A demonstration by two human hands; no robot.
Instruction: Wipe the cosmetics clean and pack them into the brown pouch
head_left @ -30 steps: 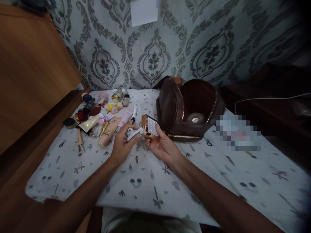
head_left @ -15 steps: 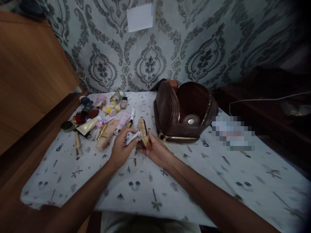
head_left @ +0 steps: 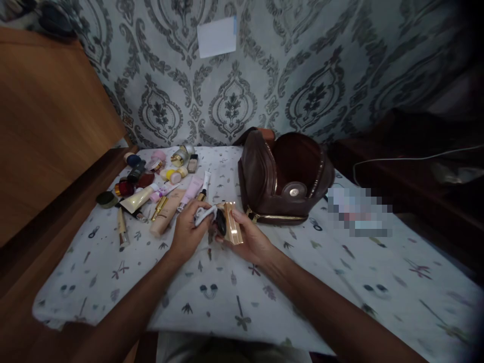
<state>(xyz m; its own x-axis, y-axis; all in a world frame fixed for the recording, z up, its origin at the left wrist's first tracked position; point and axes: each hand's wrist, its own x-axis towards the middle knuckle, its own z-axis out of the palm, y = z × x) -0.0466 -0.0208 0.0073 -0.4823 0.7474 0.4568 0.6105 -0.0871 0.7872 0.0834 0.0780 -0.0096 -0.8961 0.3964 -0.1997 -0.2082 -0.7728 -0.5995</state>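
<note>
The right hand (head_left: pixel 254 238) is clamped on a gold case (head_left: pixel 233 224), held up over the counter (head_left: pixel 212 312) in front of the bag; the thumb lies along its near side, and most of the other fingers are hidden behind or beneath it. A dark, rounded part (head_left: pixel 221 222) shows on the case's left; whether it is a piece of the case or a separate thing is hard to make out. The left hand (head_left: pixel 189 227) is closed on a bunched white cloth (head_left: pixel 204 216), right beside that dark part; whether they touch cannot be told. Its fingertips are partly lost in the folds.

Just beyond the left hand lie a pink tube (head_left: pixel 193 186) and a white tube (head_left: pixel 206 180), the latter's dark and gold lower end close to the fingers. A beige bottle (head_left: pixel 169 212) lies to their left, and a crowded heap of small jars and tubes overlaps past it, several half covered. The brown bag (head_left: pixel 260 171) gapes, its inside too dark to read. To its right, a pixelated patch (head_left: pixel 359 212) masks something. Both forearms run off the bottom edge, and the right edge sinks into blackness.
</note>
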